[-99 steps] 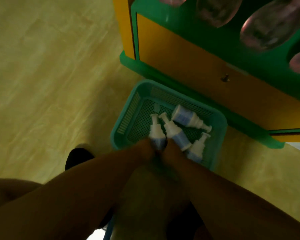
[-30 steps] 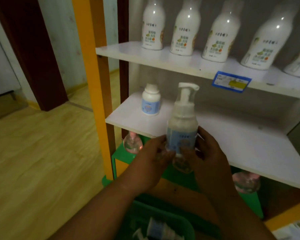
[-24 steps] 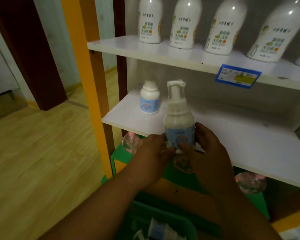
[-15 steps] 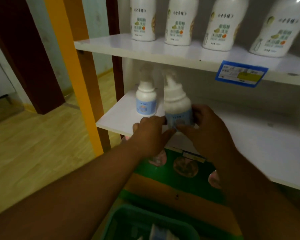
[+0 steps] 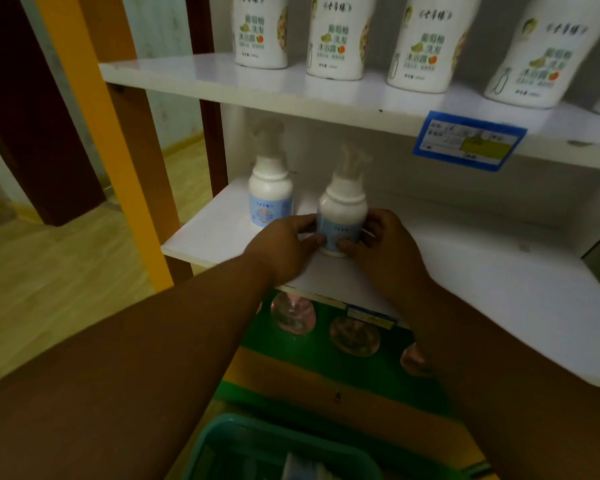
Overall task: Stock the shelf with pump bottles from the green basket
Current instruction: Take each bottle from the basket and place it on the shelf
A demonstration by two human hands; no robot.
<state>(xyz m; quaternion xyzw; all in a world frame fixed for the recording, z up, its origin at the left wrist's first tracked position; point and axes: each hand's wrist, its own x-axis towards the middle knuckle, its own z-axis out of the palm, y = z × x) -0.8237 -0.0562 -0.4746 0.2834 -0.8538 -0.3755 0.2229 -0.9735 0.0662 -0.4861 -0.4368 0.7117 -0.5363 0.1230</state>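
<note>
A white pump bottle with a pale blue label [image 5: 343, 209] stands upright on the middle white shelf [image 5: 499, 289]. My left hand [image 5: 284, 247] grips its left side and my right hand [image 5: 385, 251] grips its right side, fingers around the base. A second pump bottle [image 5: 270, 192] of the same kind stands just to its left, apart from my hands. The green basket [image 5: 278, 445] lies on the floor at the bottom edge of the view, with at least one more bottle [image 5: 302, 467] partly showing inside it.
Several large white bottles [image 5: 338, 36] line the upper shelf, which carries a blue price tag [image 5: 468, 140]. A yellow post [image 5: 101, 133] frames the left side. Round pinkish bottles [image 5: 293, 313] sit in a green rack below. The middle shelf stretches bare to the right.
Both hands have carried the pump bottle from in front of the shelf edge onto the middle shelf, setting it down beside the other one. The view has moved closer.
</note>
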